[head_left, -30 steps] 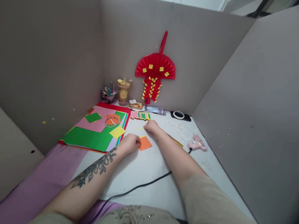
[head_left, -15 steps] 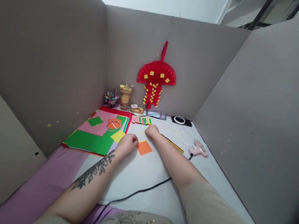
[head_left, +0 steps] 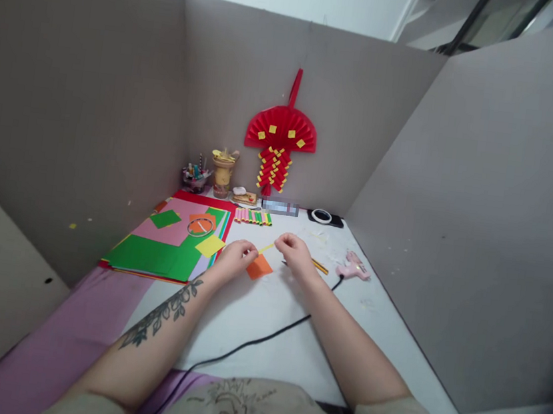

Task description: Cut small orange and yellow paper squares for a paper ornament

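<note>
A thin yellow paper strip stretches between my two hands above the table. My left hand is closed, its fingertips pinching at the strip's left end. My right hand pinches the other end between thumb and finger. Just below lies an orange paper square, its upper left partly hidden by my left hand. A yellow paper square rests left of my left hand. Beyond my hands is a row of small rolled paper tubes in pink, green and yellow.
Coloured paper sheets are stacked at left. A black-and-yellow pencil lies beside my right hand. A pink glue gun sits at right, its black cord crossing the table. A red fan decoration hangs on the back panel.
My right hand has drawn back toward me, lifting the yellow strip near my left hand, so the strip now spans both. The whole view has shifted slightly.
</note>
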A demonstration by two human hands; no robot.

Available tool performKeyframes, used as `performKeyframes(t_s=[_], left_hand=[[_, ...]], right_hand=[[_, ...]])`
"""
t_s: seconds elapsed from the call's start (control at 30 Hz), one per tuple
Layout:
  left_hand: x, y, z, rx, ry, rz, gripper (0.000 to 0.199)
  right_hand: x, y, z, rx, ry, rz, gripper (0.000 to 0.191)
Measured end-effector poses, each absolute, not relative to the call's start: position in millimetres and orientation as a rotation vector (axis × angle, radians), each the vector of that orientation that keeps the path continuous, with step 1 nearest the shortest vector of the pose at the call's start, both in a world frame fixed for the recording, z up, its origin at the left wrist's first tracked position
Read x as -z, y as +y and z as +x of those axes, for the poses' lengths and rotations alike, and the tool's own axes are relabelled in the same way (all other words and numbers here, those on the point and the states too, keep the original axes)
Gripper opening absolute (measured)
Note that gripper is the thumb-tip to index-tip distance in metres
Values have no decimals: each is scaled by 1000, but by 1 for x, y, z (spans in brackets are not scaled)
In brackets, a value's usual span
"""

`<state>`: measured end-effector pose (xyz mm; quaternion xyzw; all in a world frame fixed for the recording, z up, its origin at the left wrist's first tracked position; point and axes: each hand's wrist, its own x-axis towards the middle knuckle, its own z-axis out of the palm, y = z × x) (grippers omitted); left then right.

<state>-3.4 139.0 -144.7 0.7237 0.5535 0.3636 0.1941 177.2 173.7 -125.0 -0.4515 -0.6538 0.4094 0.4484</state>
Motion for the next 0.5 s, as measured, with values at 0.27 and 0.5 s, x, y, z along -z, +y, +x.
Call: performKeyframes(t_s=[0.27, 0.5], left_hand=[[138, 133, 5, -945, 1478, 2115, 21], [143, 140, -9, -782, 1550, 2189, 21]], right_hand=[[153, 160, 159, -1163, -1504, -954, 21], [156, 163, 174, -1249, -1332, -1065, 22]])
